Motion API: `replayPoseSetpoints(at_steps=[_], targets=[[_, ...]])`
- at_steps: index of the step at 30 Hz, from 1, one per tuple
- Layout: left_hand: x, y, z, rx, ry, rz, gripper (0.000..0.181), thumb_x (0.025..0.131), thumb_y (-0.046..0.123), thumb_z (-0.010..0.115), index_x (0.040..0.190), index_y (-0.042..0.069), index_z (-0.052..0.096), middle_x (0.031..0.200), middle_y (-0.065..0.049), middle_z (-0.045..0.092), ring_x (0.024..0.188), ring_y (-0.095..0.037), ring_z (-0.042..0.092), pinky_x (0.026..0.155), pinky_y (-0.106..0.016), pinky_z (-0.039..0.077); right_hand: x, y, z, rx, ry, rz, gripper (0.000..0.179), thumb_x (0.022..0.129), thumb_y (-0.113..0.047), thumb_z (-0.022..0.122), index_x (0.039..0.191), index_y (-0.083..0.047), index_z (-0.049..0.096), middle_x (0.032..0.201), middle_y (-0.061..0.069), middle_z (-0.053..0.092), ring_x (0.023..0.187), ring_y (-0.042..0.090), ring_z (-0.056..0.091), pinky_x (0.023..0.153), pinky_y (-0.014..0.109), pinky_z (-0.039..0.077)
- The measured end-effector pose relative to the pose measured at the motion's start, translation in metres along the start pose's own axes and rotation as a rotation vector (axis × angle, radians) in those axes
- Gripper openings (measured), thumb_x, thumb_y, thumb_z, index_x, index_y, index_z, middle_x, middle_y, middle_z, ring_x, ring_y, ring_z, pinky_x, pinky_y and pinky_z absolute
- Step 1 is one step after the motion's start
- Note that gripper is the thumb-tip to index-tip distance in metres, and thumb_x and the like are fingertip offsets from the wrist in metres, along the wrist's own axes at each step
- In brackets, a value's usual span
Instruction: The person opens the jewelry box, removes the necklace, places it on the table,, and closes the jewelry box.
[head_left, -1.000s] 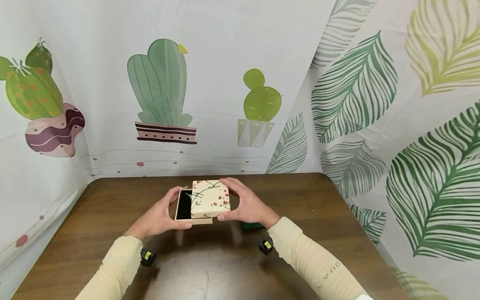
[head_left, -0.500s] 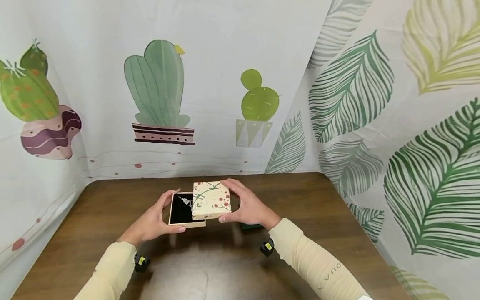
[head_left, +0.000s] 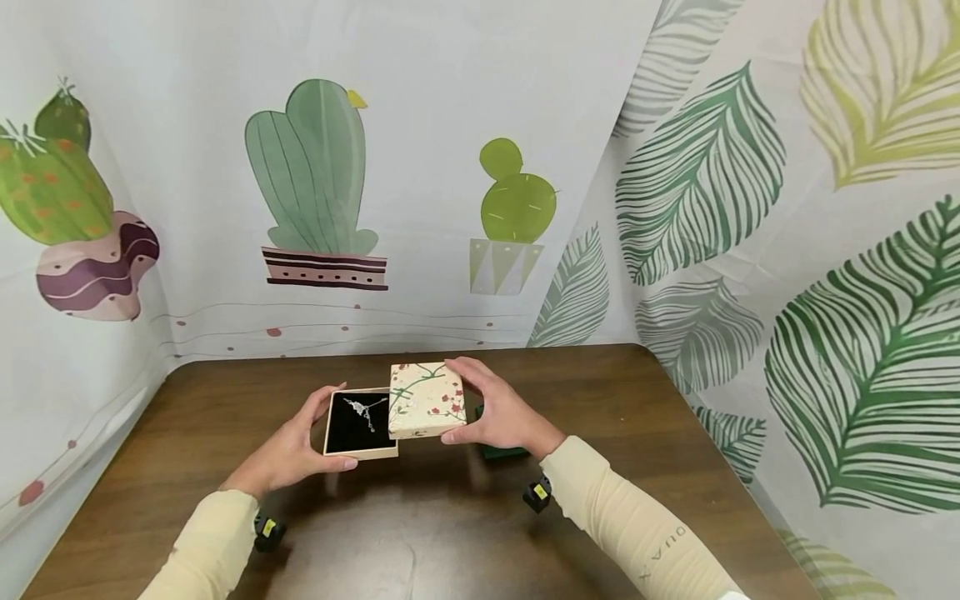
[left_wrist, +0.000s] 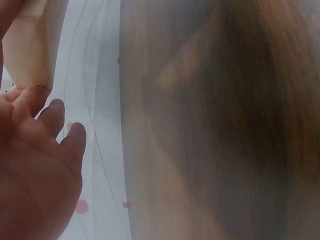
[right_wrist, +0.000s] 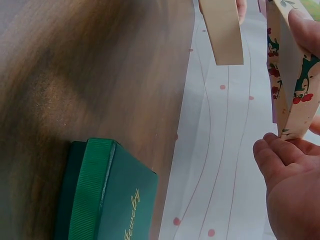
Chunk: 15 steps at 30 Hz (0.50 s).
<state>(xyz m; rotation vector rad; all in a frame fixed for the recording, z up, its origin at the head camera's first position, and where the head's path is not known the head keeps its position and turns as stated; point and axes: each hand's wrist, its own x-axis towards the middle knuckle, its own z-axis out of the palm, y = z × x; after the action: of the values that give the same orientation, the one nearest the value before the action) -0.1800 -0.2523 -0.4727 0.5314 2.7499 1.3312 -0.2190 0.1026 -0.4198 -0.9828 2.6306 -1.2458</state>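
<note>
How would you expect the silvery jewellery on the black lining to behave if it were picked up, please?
The silvery jewellery would probably dangle limply, as its strands look thin and chain-like. It is likely light and delicate, given its slender parts. It might tangle, since strands spread in different directions over the black lining.

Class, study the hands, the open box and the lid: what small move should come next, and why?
The right hand should probably lower the lid to the table: the right wrist view shows it apart from the box, which the left hand holds, and this would likely free that hand for the silver chain inside.
</note>
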Motion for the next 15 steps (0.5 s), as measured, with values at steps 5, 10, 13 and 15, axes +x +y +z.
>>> replayPoseSetpoints(at_steps=[5, 10, 13, 15], targets=[[-0.002, -0.0052, -0.0026, -0.003, 0.0, -0.006, 0.108, 0.077, 0.033, 0.094, 0.158, 0.019, 0.025, 0.166, -0.018, 0.038, 0.155, -0.046, 0.032, 0.112, -0.068, 0.036, 0.0002, 0.0019, -0.0007, -0.004, -0.001, 0.001, 0.108, 0.074, -0.027, 0.097, 0.162, -0.013, 0.036, 0.165, 0.008, 0.036, 0.149, 0.027, 0.042, 0.121, 0.051, 0.039], [-0.0041, -0.0083, -0.0052, -0.003, 0.003, -0.007, 0.108, 0.077, 0.033, 0.094, 0.158, 0.017, 0.025, 0.167, -0.018, 0.037, 0.154, -0.046, 0.032, 0.111, -0.067, 0.036, 0.0006, 0.0023, -0.0014, -0.015, 0.004, 0.008, 0.108, 0.073, -0.029, 0.097, 0.162, -0.016, 0.037, 0.165, 0.008, 0.036, 0.15, 0.028, 0.042, 0.121, 0.052, 0.039], [-0.0061, -0.0088, -0.0068, 0.003, 0.0, -0.016, 0.109, 0.077, 0.034, 0.094, 0.159, 0.015, 0.024, 0.166, -0.019, 0.038, 0.154, -0.047, 0.032, 0.111, -0.068, 0.037, 0.0, 0.0027, -0.0013, -0.024, 0.004, 0.01, 0.108, 0.073, -0.03, 0.097, 0.161, -0.016, 0.037, 0.165, 0.008, 0.036, 0.15, 0.028, 0.042, 0.12, 0.054, 0.039], [-0.0074, -0.0093, -0.0075, 0.015, 0.0, -0.021, 0.11, 0.078, 0.035, 0.093, 0.16, 0.014, 0.023, 0.166, -0.02, 0.038, 0.154, -0.048, 0.032, 0.111, -0.069, 0.037, -0.0002, 0.0029, -0.001, -0.023, 0.003, 0.012, 0.108, 0.073, -0.03, 0.097, 0.161, -0.015, 0.037, 0.165, 0.008, 0.036, 0.15, 0.028, 0.042, 0.12, 0.053, 0.039]])
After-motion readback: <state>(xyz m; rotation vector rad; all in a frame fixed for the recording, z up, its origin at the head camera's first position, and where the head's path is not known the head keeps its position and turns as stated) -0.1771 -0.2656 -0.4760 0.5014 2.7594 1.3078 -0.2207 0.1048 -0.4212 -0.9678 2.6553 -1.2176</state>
